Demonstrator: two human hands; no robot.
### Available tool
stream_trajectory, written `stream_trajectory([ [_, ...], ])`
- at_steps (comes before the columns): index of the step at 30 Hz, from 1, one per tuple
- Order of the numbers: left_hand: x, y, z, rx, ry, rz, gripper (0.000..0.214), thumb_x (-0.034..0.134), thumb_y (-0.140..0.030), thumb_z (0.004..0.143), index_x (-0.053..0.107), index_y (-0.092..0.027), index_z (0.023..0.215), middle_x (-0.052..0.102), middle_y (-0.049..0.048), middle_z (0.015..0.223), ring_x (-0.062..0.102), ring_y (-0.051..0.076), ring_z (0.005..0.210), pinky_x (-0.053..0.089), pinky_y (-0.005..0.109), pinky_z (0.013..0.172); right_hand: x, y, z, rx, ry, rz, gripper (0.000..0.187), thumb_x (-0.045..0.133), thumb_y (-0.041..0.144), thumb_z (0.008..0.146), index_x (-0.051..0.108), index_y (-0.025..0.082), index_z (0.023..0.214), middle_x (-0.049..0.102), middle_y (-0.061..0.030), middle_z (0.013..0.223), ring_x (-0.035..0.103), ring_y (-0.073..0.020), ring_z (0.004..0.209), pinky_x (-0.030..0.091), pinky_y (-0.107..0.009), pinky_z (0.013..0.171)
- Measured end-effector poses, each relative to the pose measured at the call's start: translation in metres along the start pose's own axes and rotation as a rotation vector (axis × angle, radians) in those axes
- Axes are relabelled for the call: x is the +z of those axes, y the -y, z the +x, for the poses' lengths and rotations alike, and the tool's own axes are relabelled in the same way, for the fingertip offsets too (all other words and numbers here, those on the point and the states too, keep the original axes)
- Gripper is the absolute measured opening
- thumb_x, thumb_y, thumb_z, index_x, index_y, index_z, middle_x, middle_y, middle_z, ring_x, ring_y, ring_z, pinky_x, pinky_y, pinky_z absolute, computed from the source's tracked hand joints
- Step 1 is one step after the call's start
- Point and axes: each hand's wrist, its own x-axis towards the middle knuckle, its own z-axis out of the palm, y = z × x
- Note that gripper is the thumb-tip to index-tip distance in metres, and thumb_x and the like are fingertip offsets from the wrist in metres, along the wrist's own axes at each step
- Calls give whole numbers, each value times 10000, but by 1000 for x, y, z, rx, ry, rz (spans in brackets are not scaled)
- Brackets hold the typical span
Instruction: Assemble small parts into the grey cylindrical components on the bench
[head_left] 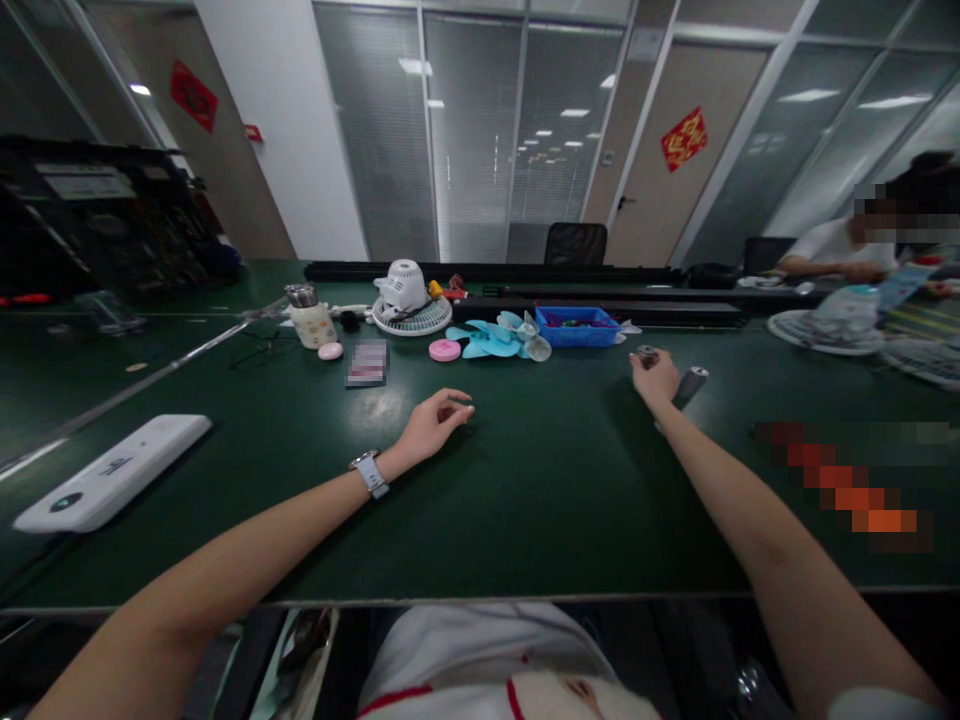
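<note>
1. A dark green surface (540, 500) fills the lower view. Its near edge runs straight across, just in front of the wearer's lap; black rails (480, 272) line its far side.
2. The right hand (654, 375) is well in from the near edge, fingers closed on what appears to be a small grey piece (646, 353), mostly covered by the fingers.
3. A grey cylinder (694, 382) shows just right of that hand, partly behind the wrist.
4. The left hand (436, 425), with a watch (369, 473) at its wrist, hovers or rests over the middle, fingers loosely curled, thumb and fingertips parted.
5. Between the hands lies a wide stretch of green, reaching back to the blue blades (499, 338) and the blue tray (576, 328).
6. Beyond the left hand stand a pink disc (445, 350), a white fan part (405, 300) and a cup (311, 320).
7. At far left, a white box (116, 475) lies slantwise, its lower end near the near edge.
8. At far right, another person (840, 250) sits beyond more white fan parts (840, 322).
</note>
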Motion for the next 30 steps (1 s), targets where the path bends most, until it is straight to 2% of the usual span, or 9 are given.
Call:
stream_trajectory([
  [4, -2, 10, 6, -71, -206, -63, 348, 557, -493, 888, 597, -167, 1004, 708, 61, 861, 699, 184, 765, 552, 332, 736, -1, -12, 1, 83, 77, -58, 424, 619, 392, 838, 621, 153, 1188, 689, -164, 1109, 633, -310, 1034, 470, -446, 907],
  [7, -3, 13, 8, -92, -308, -72, 329, 573, -490, 863, 591, -171, 944, 678, 34, 795, 679, 176, 729, 541, 312, 697, -5, -2, -8, 66, 22, -77, 613, 635, 367, 827, 482, 105, 1359, 590, -215, 1292, 553, -331, 1186, 423, -464, 975],
  [9, -3, 12, 8, -98, -340, -67, 319, 574, -489, 857, 589, -177, 918, 665, 22, 769, 666, 170, 707, 529, 303, 678, -8, 17, -24, -49, -66, -87, 692, 626, 366, 827, 400, 89, 1419, 496, -236, 1396, 457, -345, 1287, 363, -491, 1028],
  [11, -4, 11, 7, -96, -342, -58, 311, 570, -486, 859, 591, -181, 912, 661, 18, 762, 658, 169, 700, 518, 298, 672, -12, 45, -52, -249, -61, -60, 598, 569, 384, 870, 440, 128, 1395, 496, -204, 1395, 421, -338, 1304, 315, -504, 1053],
  [14, -4, 10, 6, -96, -326, -34, 297, 563, -475, 866, 591, -184, 919, 658, 17, 767, 652, 168, 698, 507, 295, 671, -18, 94, -114, -542, 150, 70, 430, 502, 457, 929, 582, 226, 1282, 584, -130, 1251, 493, -314, 1194, 316, -506, 1029],
  [16, -3, 10, 6, -95, -321, -31, 285, 558, -464, 871, 586, -184, 922, 654, 19, 776, 649, 168, 702, 507, 293, 669, -22, 122, -157, -691, 378, 182, 415, 532, 531, 919, 645, 274, 1225, 605, -99, 1165, 530, -292, 1113, 362, -479, 972],
  [20, -2, 7, 6, -88, -323, -42, 278, 561, -457, 859, 577, -184, 913, 646, 17, 763, 639, 169, 696, 508, 294, 664, -22, 150, -213, -865, 718, 253, 398, 642, 585, 849, 718, 343, 1155, 599, -74, 1207, 506, -275, 1149, 381, -463, 942],
  [26, -1, 3, 5, -88, -318, -36, 299, 565, -477, 839, 575, -182, 886, 639, 19, 749, 629, 172, 682, 499, 291, 641, -12, 147, -221, -821, 789, 243, 196, 691, 490, 849, 784, 350, 951, 648, -48, 1153, 532, -244, 1116, 391, -447, 938],
  [30, -2, 4, 5, -97, -302, -26, 299, 553, -473, 854, 581, -179, 906, 634, 17, 752, 623, 169, 677, 493, 288, 637, -11, 138, -186, -824, 636, 305, 213, 647, 458, 890, 775, 301, 956, 694, -42, 1074, 589, -226, 1029, 421, -416, 916],
])
